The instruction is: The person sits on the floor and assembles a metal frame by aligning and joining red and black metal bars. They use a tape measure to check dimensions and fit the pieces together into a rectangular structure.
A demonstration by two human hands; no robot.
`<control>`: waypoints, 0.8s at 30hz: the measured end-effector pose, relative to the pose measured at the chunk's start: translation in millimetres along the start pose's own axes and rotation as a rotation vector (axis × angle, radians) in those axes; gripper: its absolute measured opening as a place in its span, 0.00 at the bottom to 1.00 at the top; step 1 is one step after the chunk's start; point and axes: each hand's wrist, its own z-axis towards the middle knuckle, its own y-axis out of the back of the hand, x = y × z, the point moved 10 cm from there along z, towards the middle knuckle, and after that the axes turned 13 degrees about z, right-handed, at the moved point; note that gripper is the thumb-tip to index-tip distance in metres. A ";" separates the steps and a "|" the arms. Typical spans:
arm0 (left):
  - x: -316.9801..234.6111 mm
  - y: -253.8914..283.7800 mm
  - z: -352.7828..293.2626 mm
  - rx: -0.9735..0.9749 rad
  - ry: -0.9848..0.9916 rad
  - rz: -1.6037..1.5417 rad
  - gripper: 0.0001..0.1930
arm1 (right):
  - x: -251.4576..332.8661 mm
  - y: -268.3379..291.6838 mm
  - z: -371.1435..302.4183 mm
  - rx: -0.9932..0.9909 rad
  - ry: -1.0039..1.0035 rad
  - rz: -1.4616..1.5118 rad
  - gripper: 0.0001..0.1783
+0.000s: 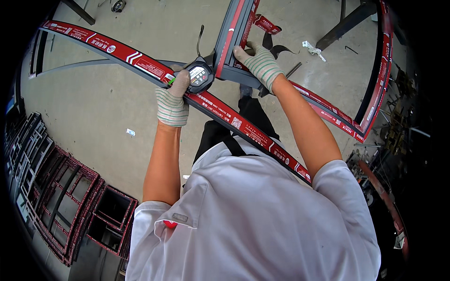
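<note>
My left hand [172,103], in a striped knit glove, is closed on a black tape measure [200,78] with a label on its face. The tape measure rests over a long profile bar [126,55] covered in red printed film, which slants from upper left to lower right in front of me. My right hand [260,65], gloved alike, grips the near end of a dark grey grooved profile [231,44] with red film strips. Its thumb lies on the profile's face, and the fingers wrap the right side, partly hidden. The tape measure sits against this profile's near left corner.
Dark metal legs [344,28] stand at the upper right. A large red-filmed frame [377,89] curves along the right. Stacked frames [61,201] lie at lower left. Scraps [313,50] are on the concrete floor [108,107], and clutter [375,173] lines the right edge.
</note>
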 end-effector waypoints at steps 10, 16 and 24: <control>34.0 10.0 29.9 0.044 0.081 -0.023 0.15 | -4.5 -13.4 18.6 0.054 -0.051 -0.042 0.40; 40.9 23.9 37.3 0.058 0.115 -0.025 0.16 | -10.3 -10.6 13.2 0.037 -0.103 0.037 0.40; 44.5 17.5 52.7 0.172 0.120 0.038 0.17 | -10.7 -13.3 12.7 -0.014 -0.093 0.004 0.48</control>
